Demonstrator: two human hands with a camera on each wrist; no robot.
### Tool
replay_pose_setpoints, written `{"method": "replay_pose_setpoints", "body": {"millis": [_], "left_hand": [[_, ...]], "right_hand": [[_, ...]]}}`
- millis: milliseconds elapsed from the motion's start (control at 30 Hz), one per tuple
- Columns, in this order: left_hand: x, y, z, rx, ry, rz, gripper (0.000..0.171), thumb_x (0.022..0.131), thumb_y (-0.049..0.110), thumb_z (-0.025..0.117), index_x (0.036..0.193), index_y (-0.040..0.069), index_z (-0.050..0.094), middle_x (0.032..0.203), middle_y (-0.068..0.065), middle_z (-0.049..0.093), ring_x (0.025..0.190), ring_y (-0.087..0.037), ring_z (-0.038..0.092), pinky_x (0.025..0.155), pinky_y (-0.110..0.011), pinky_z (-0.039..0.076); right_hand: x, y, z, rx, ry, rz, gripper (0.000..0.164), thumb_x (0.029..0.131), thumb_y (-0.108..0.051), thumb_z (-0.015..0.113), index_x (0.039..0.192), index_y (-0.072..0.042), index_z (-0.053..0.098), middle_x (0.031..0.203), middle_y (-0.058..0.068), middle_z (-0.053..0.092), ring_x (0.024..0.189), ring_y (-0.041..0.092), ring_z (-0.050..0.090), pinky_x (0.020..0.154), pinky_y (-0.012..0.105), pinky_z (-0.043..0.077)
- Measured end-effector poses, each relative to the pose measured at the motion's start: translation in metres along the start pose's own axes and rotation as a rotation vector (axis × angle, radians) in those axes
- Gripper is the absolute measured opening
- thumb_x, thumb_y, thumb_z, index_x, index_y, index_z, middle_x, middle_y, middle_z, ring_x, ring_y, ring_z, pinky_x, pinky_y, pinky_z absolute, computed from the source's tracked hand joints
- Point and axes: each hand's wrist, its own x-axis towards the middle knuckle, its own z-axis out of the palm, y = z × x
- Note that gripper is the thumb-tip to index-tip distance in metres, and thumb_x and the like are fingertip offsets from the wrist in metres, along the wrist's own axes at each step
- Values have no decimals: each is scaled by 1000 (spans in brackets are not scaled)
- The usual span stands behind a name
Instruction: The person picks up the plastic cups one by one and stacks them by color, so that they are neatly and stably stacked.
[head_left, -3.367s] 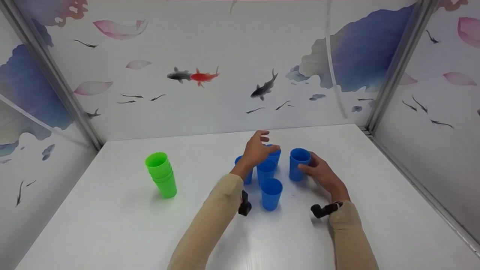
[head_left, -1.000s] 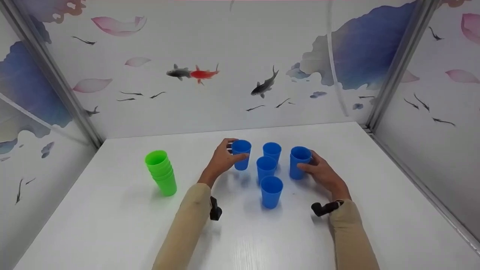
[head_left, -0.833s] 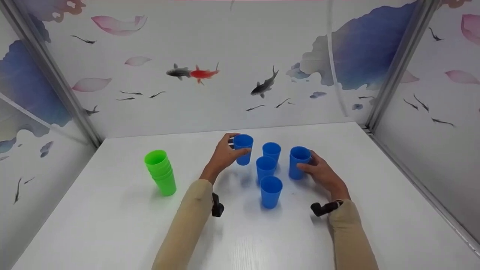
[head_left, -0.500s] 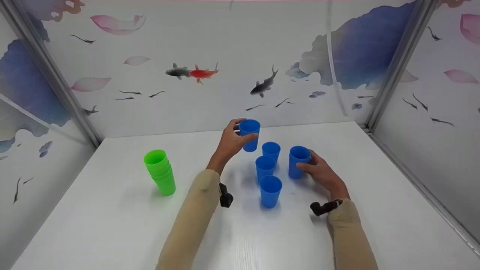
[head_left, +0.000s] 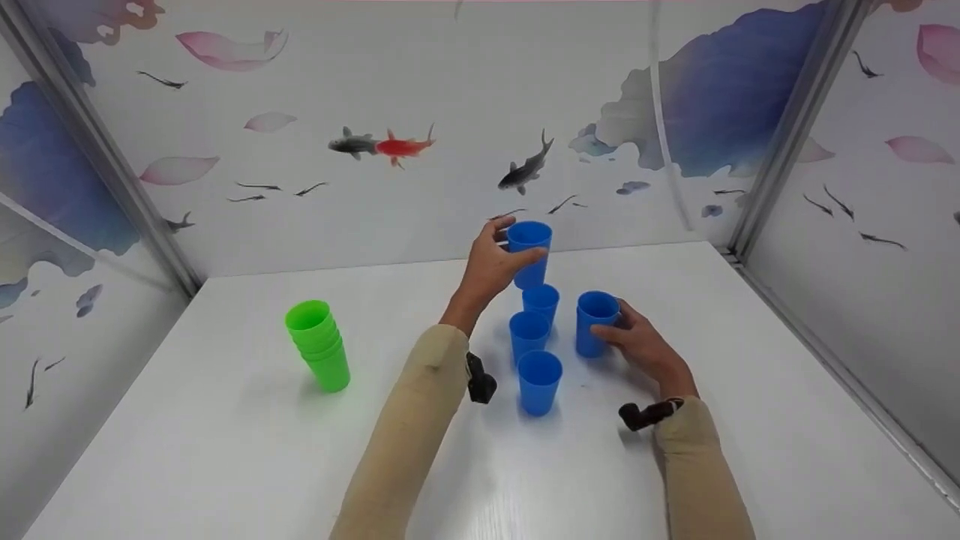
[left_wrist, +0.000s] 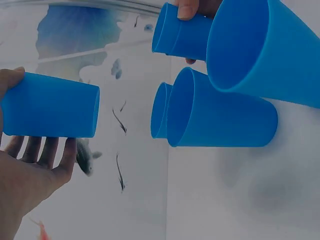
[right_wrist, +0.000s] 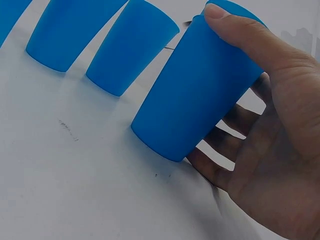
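My left hand (head_left: pixel 493 264) grips a blue cup (head_left: pixel 531 259) and holds it upright in the air, above the farthest cup of a row. In the left wrist view the thumb and fingers wrap that raised cup (left_wrist: pixel 52 106) from opposite sides. On the right, my right hand (head_left: pixel 643 346) holds another blue cup (head_left: pixel 592 337) standing on the table. A second rim shows inside its mouth, so cups are nested there. Between the hands, three blue cups stand upright in a row: a far one (head_left: pixel 541 301), a middle one (head_left: pixel 529 337) and a near one (head_left: pixel 539 386).
A stack of nested green cups (head_left: pixel 324 352) stands on the left of the white table (head_left: pixel 210 450). Behind the table rises a white back wall (head_left: pixel 420 217) printed with fish and petals. Side walls close off left and right.
My left hand gripped the leftmost blue cup, lifted it off the table and carried it up and rightward over the far cup. The right hand stays on its cups.
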Motion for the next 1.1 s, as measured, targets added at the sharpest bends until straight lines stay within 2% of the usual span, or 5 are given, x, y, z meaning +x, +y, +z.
{"method": "replay_pose_setpoints", "body": {"millis": [233,400,667,867,1100], "left_hand": [[-2,5,24,-5,-15,8,73,89,31,76,149,8,42,148,-14,52,135,-32,53,112,-46,47],[-4,12,41,1,4,0,72,88,33,77,148,11,44,147,-10,53,135,-29,54,113,-47,45],[-4,19,64,-24,-9,-16,70,89,30,77,149,12,44,147,-10,54,135,-29,54,113,-49,45],[-7,18,79,-34,-51,-46,71,89,29,77,150,14,43,152,-9,50,139,-28,51,113,-47,46],[-11,9,87,-35,-88,-100,71,90,29,76,150,17,43,154,-8,47,142,-28,47,115,-48,44]], "right_hand": [[0,-1,0,27,-5,-1,103,88,-52,72,162,-18,9,169,16,15,156,41,11,124,62,16],[0,0,1,60,-7,7,103,88,-50,74,162,-20,10,168,15,17,156,41,12,124,63,14],[-1,-3,1,31,-15,26,103,86,-54,73,162,-22,10,168,14,17,156,41,13,123,64,15],[-2,-5,-1,32,-19,35,103,87,-53,72,162,-23,8,169,13,16,156,41,14,123,64,16],[-2,-4,0,17,-20,38,106,86,-55,72,162,-23,6,169,13,15,156,41,11,123,65,14]]}}
